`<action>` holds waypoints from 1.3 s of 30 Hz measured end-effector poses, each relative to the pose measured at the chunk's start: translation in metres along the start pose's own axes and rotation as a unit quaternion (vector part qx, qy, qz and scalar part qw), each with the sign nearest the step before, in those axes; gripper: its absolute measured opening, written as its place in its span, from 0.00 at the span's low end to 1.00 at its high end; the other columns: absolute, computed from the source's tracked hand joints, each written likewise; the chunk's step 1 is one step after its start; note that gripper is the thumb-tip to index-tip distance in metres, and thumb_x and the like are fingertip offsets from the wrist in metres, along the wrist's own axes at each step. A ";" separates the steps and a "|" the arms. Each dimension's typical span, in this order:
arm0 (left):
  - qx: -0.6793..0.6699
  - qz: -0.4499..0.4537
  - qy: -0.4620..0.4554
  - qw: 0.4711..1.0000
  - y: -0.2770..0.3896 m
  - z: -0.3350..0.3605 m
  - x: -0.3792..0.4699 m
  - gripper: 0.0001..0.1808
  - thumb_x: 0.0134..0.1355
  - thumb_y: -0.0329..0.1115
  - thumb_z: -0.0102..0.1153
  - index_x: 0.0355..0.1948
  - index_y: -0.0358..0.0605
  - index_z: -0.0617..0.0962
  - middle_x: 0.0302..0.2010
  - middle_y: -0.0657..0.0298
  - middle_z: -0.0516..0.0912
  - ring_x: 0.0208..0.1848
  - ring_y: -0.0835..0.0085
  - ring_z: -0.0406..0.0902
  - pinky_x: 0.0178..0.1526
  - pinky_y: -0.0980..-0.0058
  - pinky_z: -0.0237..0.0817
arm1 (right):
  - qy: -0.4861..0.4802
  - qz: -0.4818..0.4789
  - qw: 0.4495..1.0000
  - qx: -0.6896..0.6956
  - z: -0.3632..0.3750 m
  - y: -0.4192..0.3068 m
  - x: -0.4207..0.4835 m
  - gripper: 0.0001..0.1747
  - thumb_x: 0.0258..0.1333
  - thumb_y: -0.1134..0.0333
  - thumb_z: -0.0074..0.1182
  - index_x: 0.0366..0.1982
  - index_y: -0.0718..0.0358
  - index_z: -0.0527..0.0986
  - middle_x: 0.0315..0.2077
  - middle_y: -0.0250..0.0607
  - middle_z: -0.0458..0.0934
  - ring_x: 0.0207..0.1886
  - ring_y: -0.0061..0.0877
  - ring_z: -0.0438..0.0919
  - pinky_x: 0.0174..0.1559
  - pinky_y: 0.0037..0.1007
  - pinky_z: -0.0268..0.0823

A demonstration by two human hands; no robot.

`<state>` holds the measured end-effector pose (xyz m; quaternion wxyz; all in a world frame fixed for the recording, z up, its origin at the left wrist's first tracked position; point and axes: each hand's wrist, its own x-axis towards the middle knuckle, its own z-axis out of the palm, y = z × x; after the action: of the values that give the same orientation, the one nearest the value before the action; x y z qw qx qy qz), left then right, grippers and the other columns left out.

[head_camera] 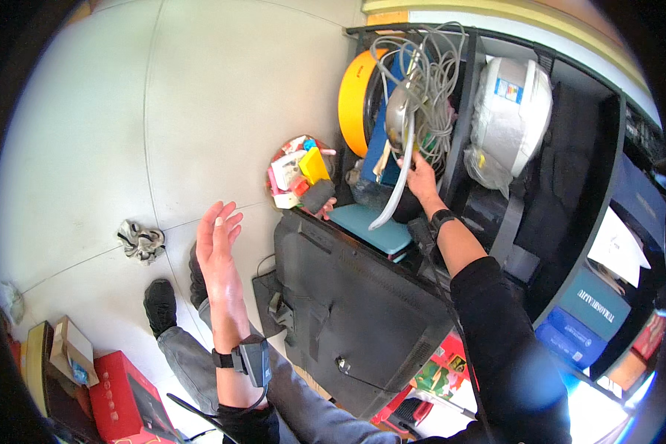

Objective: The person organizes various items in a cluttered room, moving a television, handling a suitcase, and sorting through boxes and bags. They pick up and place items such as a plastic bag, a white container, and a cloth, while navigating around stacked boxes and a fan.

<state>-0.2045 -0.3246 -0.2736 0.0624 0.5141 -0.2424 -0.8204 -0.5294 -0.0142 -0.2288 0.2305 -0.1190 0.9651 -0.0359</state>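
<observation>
My right hand (421,176) reaches into a compartment of the dark shelf unit, its fingers around a long white curved piece (394,202). The piece runs up beside a rounded silvery metal object (398,114); I cannot tell whether the two are joined. A tangle of grey cable (435,119) hangs just beyond. Behind these are a blue flat item (378,147) and a round yellow-orange item (356,102). My left hand (219,236) is raised over the floor, fingers apart, holding nothing.
A dark flat-panel screen (360,316), its back upward, lies between me and the shelf. A filled basket (272,191) stands beside it. A plastic-wrapped white appliance (513,116) occupies the adjoining compartment. Crumpled cloth (141,242) lies on the floor; a red box (124,394) sits lower left.
</observation>
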 end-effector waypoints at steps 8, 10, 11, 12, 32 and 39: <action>0.017 -0.030 -0.056 0.998 -0.020 0.017 -0.006 0.22 0.68 0.40 0.47 0.58 0.40 0.69 0.55 0.53 0.75 0.54 0.67 0.74 0.57 0.70 0.62 | -0.128 0.070 0.989 0.030 0.008 0.031 -0.052 0.34 0.53 0.62 0.62 0.59 0.64 0.63 0.47 0.42 0.75 0.50 0.26 0.73 0.54 0.28 0.64; 0.024 -0.027 -0.056 0.998 -0.023 0.017 -0.006 0.21 0.68 0.40 0.46 0.58 0.40 0.69 0.55 0.54 0.75 0.53 0.67 0.75 0.57 0.70 0.62 | -0.150 0.086 0.984 0.036 0.005 0.029 -0.068 0.38 0.51 0.61 0.63 0.61 0.64 0.61 0.49 0.43 0.73 0.51 0.29 0.71 0.56 0.30 0.62; 0.027 -0.034 -0.056 0.997 -0.025 0.017 -0.005 0.21 0.68 0.40 0.46 0.58 0.40 0.69 0.55 0.54 0.75 0.53 0.67 0.75 0.57 0.70 0.62 | -0.168 0.117 0.978 0.047 0.006 0.027 -0.073 0.40 0.50 0.60 0.64 0.62 0.64 0.60 0.50 0.44 0.73 0.53 0.31 0.71 0.58 0.31 0.61; 0.028 -0.039 -0.056 0.997 -0.027 0.017 -0.005 0.22 0.68 0.40 0.46 0.58 0.40 0.69 0.55 0.54 0.75 0.53 0.67 0.75 0.57 0.70 0.62 | -0.181 0.141 0.971 0.072 0.006 0.026 -0.079 0.40 0.49 0.61 0.65 0.62 0.63 0.61 0.53 0.45 0.72 0.56 0.33 0.70 0.59 0.31 0.60; 0.014 -0.072 -0.026 0.997 -0.035 0.003 -0.004 0.20 0.67 0.39 0.48 0.56 0.41 0.70 0.52 0.56 0.78 0.50 0.70 0.76 0.54 0.72 0.63 | 0.035 0.346 0.938 0.010 0.016 0.042 -0.070 0.16 0.55 0.69 0.43 0.39 0.71 0.77 0.40 0.54 0.80 0.44 0.46 0.76 0.45 0.40 0.66; 0.002 -0.070 -0.031 0.997 -0.044 0.007 -0.001 0.20 0.67 0.39 0.48 0.56 0.40 0.71 0.51 0.56 0.78 0.49 0.71 0.76 0.53 0.73 0.64 | -0.053 0.239 0.967 -0.069 0.000 -0.010 -0.060 0.29 0.49 0.52 0.59 0.47 0.67 0.74 0.42 0.55 0.78 0.48 0.45 0.76 0.50 0.39 0.66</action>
<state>-0.2038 -0.2836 -0.2902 -0.0037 0.5038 -0.2098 -0.8380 -0.4758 -0.0092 -0.2011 0.2746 0.0979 0.9520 0.0932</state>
